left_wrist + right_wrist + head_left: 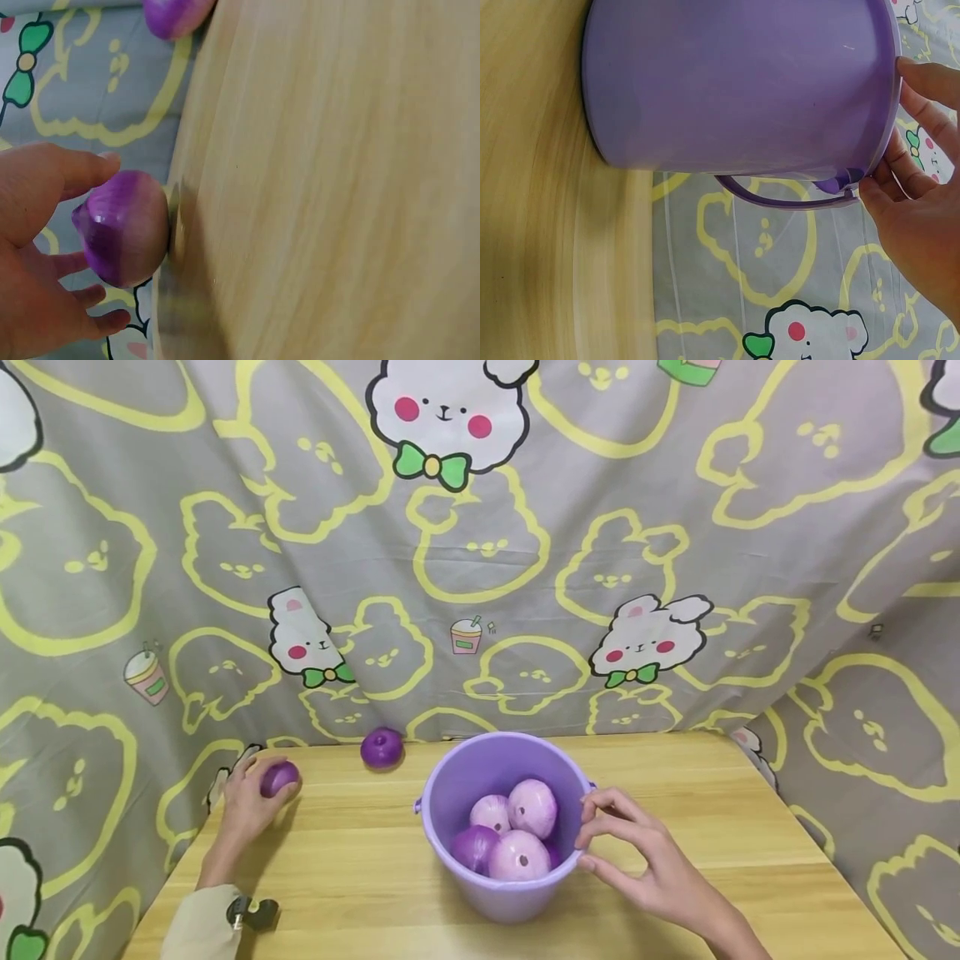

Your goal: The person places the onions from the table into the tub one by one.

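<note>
My left hand (251, 802) curves its thumb and fingers round a purple onion (135, 229) at the table's left end. The onion sits right at the wooden surface, its pointed tip toward the palm in the left wrist view. My right hand (648, 852) holds the rim of a lilac bucket (506, 897), fingertips at the edge near the handle joint. Several purple and pale onions (519, 856) lie inside the bucket. Its handle (780, 201) hangs down along the outside in the right wrist view.
Another purple onion (382, 748) lies at the table's back edge, left of the bucket. The wooden table (345, 860) meets a grey patterned cloth (480, 585) at the back and sides. A black strap piece (253, 913) sits at the left sleeve.
</note>
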